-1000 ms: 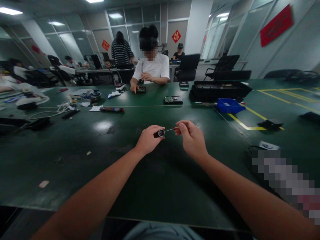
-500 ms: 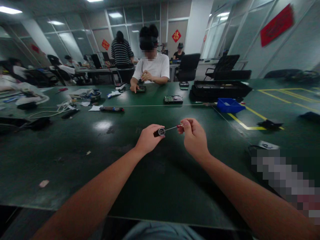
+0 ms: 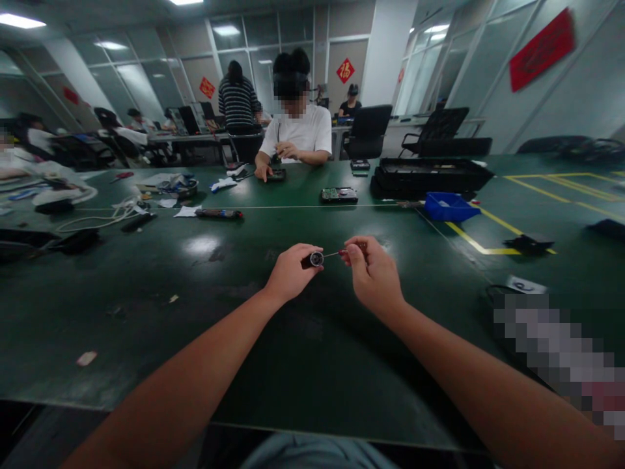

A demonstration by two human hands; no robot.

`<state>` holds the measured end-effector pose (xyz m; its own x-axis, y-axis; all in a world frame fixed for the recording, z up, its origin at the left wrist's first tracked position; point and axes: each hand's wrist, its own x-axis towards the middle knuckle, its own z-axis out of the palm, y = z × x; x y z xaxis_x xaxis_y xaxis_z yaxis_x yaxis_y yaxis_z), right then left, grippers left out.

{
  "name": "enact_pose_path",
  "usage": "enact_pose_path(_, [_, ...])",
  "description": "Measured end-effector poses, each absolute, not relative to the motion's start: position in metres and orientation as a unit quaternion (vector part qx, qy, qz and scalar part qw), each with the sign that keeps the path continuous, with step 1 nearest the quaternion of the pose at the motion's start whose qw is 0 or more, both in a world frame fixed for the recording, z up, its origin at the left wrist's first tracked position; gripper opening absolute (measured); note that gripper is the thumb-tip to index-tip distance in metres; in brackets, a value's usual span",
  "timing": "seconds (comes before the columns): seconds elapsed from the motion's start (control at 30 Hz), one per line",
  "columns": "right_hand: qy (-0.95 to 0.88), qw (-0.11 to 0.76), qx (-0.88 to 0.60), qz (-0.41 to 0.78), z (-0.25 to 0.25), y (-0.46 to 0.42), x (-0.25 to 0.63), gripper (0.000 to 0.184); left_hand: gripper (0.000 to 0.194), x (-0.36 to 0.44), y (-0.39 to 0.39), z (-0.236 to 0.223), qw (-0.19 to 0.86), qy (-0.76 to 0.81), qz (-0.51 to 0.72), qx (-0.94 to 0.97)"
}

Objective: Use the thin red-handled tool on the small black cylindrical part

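My left hand [image 3: 293, 270] is closed round a short dark cylinder [image 3: 316, 259], whose round end with a pale metallic rim faces right and toward me. What this cylinder is I cannot make out. In my right hand [image 3: 374, 270] is a screwdriver [image 3: 334, 254], pinched by its red handle between thumb and fingers. Its thin metal shaft points left, and the tip meets or lies just at the cylinder's round end. Both hands are above the green table [image 3: 312, 365], over its middle. My fingers hide most of the screwdriver's handle.
Across the table a person in a white shirt [image 3: 305, 130] works on a dark device. A hard drive [image 3: 339, 195], a black case [image 3: 432, 174] and a blue bin [image 3: 449, 206] stand beyond my hands. A dark rod-shaped tool [image 3: 219, 213] and cables [image 3: 114, 215] lie left.
My right hand has moved slightly left and down with the screwdriver, so less of the shaft shows between it and the cylinder. My left hand stays almost still.
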<state>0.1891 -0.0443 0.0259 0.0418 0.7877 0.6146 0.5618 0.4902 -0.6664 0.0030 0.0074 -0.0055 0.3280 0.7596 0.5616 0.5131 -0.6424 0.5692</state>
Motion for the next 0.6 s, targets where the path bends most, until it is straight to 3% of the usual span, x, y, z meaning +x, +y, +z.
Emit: enact_pose_path(0.6, [-0.695, 0.5, -0.51, 0.082, 0.0301, -0.0464, 0.1884, 0.02, 0.036, 0.0014, 0.0075, -0.0066, 0.157, 0.392, 0.428, 0.799])
